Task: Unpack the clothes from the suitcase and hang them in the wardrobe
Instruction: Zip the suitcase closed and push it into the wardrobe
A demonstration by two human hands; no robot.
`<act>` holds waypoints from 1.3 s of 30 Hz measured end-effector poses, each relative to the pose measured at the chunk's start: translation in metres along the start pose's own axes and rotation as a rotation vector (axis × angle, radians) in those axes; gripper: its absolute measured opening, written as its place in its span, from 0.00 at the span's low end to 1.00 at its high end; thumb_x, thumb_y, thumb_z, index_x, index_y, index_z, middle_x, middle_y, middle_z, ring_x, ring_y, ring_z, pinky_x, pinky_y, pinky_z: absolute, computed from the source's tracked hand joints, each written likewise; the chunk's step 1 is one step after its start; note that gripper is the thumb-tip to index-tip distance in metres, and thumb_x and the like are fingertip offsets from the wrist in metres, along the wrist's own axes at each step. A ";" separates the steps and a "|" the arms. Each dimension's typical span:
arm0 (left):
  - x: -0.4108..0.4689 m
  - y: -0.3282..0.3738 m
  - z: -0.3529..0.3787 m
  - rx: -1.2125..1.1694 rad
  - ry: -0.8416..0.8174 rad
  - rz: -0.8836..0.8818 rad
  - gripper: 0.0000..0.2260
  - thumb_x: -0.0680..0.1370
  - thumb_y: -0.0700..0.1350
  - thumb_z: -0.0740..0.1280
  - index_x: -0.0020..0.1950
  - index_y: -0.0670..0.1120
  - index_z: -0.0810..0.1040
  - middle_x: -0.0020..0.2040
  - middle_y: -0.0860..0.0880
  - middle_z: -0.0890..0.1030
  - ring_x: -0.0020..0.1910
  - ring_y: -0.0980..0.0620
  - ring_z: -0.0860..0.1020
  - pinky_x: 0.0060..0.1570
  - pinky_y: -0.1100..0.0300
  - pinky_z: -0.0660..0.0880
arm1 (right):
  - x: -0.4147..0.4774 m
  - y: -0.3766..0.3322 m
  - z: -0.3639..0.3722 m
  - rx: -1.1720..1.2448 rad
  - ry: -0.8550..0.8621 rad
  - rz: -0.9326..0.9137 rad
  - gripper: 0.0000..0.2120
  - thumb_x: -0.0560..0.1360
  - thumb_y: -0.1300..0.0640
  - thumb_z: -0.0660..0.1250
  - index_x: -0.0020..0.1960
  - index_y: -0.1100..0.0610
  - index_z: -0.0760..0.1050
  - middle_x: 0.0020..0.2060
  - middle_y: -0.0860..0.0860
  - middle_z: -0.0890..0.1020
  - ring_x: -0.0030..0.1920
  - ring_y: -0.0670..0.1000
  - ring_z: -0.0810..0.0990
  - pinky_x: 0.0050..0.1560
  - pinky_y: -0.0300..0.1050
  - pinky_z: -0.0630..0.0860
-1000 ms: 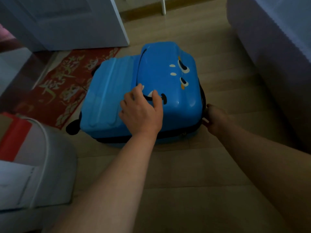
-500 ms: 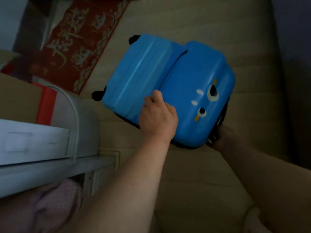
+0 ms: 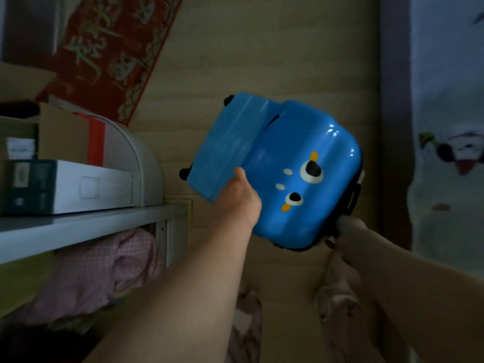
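We are at the opening step, and no clothes are out yet. The wooden floor (image 3: pixel 262 61) fills most of the view, with the bed (image 3: pixel 445 100) along 3 o'clock and a loaded shelf (image 3: pixel 91 224) at 9 o'clock. The blue suitcase (image 3: pixel 301 153) with its cartoon face lies closed, lid up, just right of centre, skewed so that its wheels point toward 10 o'clock.

Our left grip (image 3: pixel 237 203) holds the case at its 7 o'clock edge, thumb over the lid and fingers hidden below. Our right grip (image 3: pixel 349 227) is at the 5 o'clock corner against the black seam band (image 3: pixel 301 248). It is too dark to tell whether it pinches a zip puller or only touches the band.

To do this well, we judge the case should lie flat and steady under the left grip. The right should then run the zip along the seam without tugging upward. We should also leave floor free on the hinge side, so the lid can fall open clear of shelf and bed.
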State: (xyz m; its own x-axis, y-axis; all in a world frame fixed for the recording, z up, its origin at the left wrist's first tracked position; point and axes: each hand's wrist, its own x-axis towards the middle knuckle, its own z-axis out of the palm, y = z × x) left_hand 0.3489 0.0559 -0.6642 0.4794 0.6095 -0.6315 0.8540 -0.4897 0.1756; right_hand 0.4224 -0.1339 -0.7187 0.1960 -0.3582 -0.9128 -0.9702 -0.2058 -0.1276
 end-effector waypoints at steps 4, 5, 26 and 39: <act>-0.025 -0.011 -0.036 -0.099 -0.215 -0.098 0.23 0.77 0.39 0.57 0.72 0.47 0.59 0.67 0.43 0.70 0.64 0.40 0.71 0.58 0.52 0.69 | -0.040 -0.017 -0.017 -0.219 -0.023 -0.148 0.17 0.81 0.64 0.53 0.69 0.66 0.65 0.64 0.61 0.73 0.61 0.60 0.74 0.49 0.45 0.71; -0.031 -0.017 -0.045 -0.149 -0.283 -0.112 0.27 0.76 0.40 0.57 0.75 0.49 0.57 0.69 0.43 0.69 0.65 0.41 0.70 0.59 0.53 0.68 | -0.053 -0.024 -0.021 -0.275 -0.036 -0.206 0.17 0.80 0.64 0.55 0.68 0.66 0.65 0.64 0.62 0.73 0.62 0.61 0.74 0.49 0.47 0.71; -0.135 -0.086 -0.083 -0.262 0.002 -0.083 0.22 0.76 0.40 0.61 0.70 0.43 0.62 0.60 0.43 0.74 0.47 0.47 0.73 0.38 0.56 0.70 | -0.188 0.021 0.006 -1.435 -0.159 -0.749 0.24 0.77 0.64 0.58 0.71 0.58 0.58 0.64 0.62 0.71 0.63 0.61 0.73 0.63 0.54 0.72; -0.220 -0.120 -0.007 -0.136 -0.175 -0.105 0.32 0.80 0.38 0.60 0.77 0.58 0.50 0.78 0.43 0.40 0.77 0.39 0.43 0.71 0.40 0.58 | -0.216 0.094 0.017 -2.162 -0.525 -1.148 0.25 0.76 0.63 0.62 0.71 0.60 0.62 0.65 0.59 0.73 0.64 0.58 0.73 0.64 0.48 0.69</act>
State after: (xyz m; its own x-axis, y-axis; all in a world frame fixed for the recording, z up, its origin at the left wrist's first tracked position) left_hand 0.1425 -0.0150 -0.5409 0.3539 0.5298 -0.7707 0.9225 -0.3335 0.1944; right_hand 0.2861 -0.0604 -0.5399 -0.0649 0.5590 -0.8266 0.8686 -0.3761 -0.3225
